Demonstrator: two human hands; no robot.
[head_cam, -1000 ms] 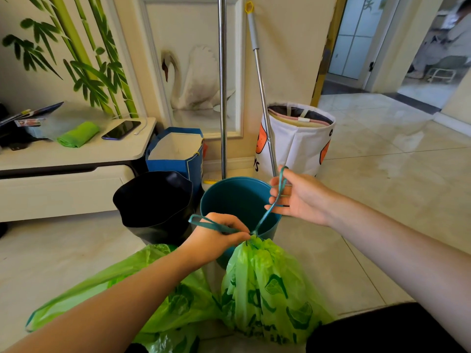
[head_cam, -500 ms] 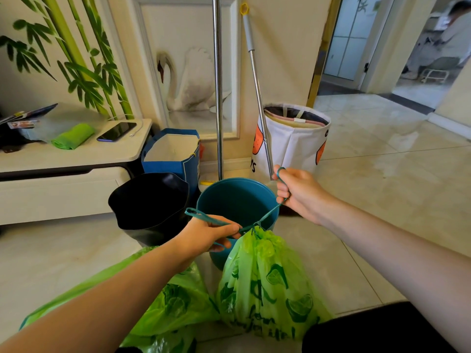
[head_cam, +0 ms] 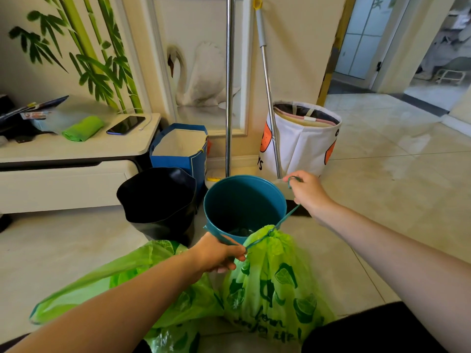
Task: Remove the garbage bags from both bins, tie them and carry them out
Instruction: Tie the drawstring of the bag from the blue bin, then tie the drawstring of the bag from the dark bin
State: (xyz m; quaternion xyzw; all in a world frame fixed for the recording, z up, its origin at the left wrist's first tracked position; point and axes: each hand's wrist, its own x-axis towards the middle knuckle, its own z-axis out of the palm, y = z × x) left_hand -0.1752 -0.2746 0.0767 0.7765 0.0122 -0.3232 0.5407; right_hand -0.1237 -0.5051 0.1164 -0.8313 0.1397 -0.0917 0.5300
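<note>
A full green garbage bag [head_cam: 272, 284] with a lemon print stands on the floor in front of me, its neck gathered tight by a teal drawstring [head_cam: 283, 221]. My left hand [head_cam: 219, 253] grips one end of the string just left of the neck. Up and to the right, my right hand [head_cam: 305, 192] holds the other end, and the string runs taut between them. A second green bag [head_cam: 142, 273] lies slack on the floor under my left forearm. Behind the bags stand a teal bin [head_cam: 244, 200] and a black bin [head_cam: 158, 197], both without liners.
A blue paper bag [head_cam: 178, 151], a white fabric basket [head_cam: 303, 141] and two metal poles [head_cam: 229, 85] stand against the wall. A low white cabinet [head_cam: 71, 171] at left carries a phone [head_cam: 126, 124] and a green roll. Tiled floor stretches right toward an open doorway.
My right hand has pulled its string end farther up and right while my left hand drew back and down. The string has gone taut and the bag's neck has cinched tighter.
</note>
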